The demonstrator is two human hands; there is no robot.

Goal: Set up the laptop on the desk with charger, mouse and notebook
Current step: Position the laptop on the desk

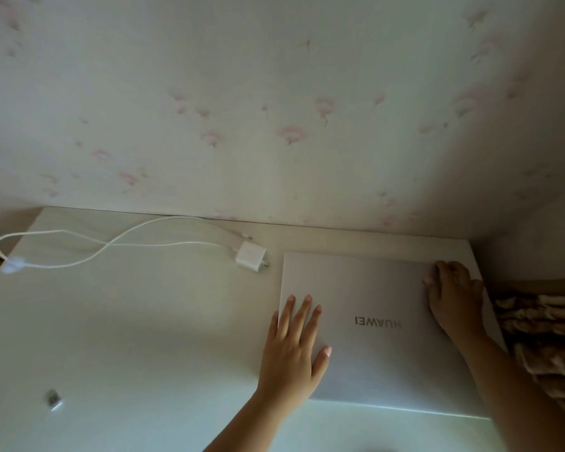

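1. Laptop (382, 324): silver, lid closed, lying flat on the right part of the desk (128, 321), far edge near the wall; "HUAWEI" logo reads upside down from the head view.
2. Left hand (294, 350): palm down, fingers spread and flat, resting on the laptop's left edge, partly over the lid and partly over the desk. Not clamped on anything.
3. Right hand (454, 298): laid on the lid's far right corner, fingers curled loosely toward the left. Cannot tell whether it grips the edge or only presses on it.
4. Hands well apart, one at each side of the lid.
5. Charger (251, 256): white plug brick on the desk just left of the laptop's far left corner, not touching it.
6. Cable (111, 246): white, runs from the brick in loose loops across the far left of the desk; free plug end lies near the wall, just beyond the brick.
7. Small silver item (53, 398): on the near left of the desk, too blurred to identify.
8. Patterned cloth (545, 340): beige-brown, at the right edge beside the right forearm.
9. Wall (274, 109): pale wallpaper with pink flowers behind the desk.
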